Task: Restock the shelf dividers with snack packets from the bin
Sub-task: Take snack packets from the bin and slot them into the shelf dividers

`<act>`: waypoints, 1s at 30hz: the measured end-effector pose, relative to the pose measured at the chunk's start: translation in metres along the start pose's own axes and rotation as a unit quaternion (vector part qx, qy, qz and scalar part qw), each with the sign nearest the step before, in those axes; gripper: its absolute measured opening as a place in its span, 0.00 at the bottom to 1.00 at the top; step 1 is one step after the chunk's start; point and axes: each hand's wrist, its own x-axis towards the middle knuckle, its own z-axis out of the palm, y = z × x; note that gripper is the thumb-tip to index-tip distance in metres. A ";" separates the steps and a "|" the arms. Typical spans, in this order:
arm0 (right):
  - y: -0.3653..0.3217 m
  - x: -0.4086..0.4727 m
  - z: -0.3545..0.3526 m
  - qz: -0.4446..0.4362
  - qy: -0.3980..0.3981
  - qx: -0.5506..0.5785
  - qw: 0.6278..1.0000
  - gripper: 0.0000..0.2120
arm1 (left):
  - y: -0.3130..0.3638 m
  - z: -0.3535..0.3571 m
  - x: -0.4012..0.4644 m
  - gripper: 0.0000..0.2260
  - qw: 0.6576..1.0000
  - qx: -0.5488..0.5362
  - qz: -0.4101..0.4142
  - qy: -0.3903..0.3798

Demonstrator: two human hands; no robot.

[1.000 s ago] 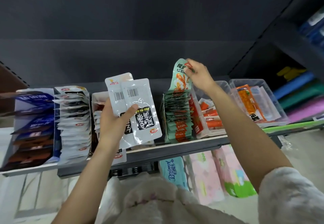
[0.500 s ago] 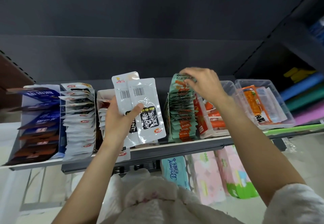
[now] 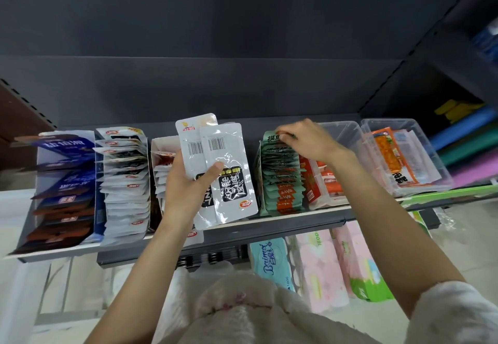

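— Holding anything, was the left hand (image 3: 186, 184)?

— It gripped two white packets (image 3: 223, 171), fanned and upright, thumb across their faces, long axis running up and away from the palm. They hung in front of the shelf (image 3: 296, 213), over the gap between the half-filled white row (image 3: 161, 171) and the green row (image 3: 280, 174).

— And the right hand (image 3: 307, 141)?

— It rested on top of the green row at the back end, fingertips (image 3: 285, 135) curled onto the rearmost packet's upper edge. Whether it pinched that packet or only pressed it down could not be told for sure; it looked like a pinch.

— So where did the white packets belong?

— Probably in the white row just behind and left of the left hand, where matching packets stood on edge. That slot lay nearer the left hand; the right hand was well over to the other side, beside the clear tubs (image 3: 404, 155).

— What did the move turn on?

— The packets' long axis already stood roughly upright, as the shelved ones did, so they likely needed only a short carry leftward and back, then a drop. The grip covered the lower halves, so the right hand might have had to take one by its top edge.
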 end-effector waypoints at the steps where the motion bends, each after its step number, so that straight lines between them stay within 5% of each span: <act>1: 0.000 0.000 0.002 0.006 -0.014 -0.005 1.000 0.14 | 0.000 0.000 -0.001 0.16 1.000 -0.003 -0.001 0.001; 6: 0.004 -0.008 0.008 -0.052 0.205 -0.034 0.977 0.12 | 0.001 -0.003 -0.003 0.16 1.000 -0.010 0.000 0.003; 11: -0.002 -0.009 0.031 0.018 0.186 -0.055 0.981 0.16 | -0.001 -0.001 -0.007 0.17 1.000 -0.004 -0.002 0.008; 15: -0.024 -0.041 0.025 -0.009 0.317 0.063 0.946 0.19 | -0.002 0.000 -0.009 0.18 1.000 -0.025 -0.009 0.013; 21: -0.085 -0.109 0.059 -0.208 0.134 0.014 0.969 0.43 | -0.002 0.005 -0.017 0.17 0.995 -0.083 -0.030 0.041; 27: -0.084 -0.103 0.073 -0.232 0.170 0.058 0.956 0.42 | -0.003 0.005 -0.032 0.11 0.987 -0.126 -0.089 0.034; 30: -0.084 -0.107 0.065 -0.267 0.181 0.074 0.943 0.28 | -0.004 -0.001 -0.038 0.12 0.981 -0.141 -0.121 0.049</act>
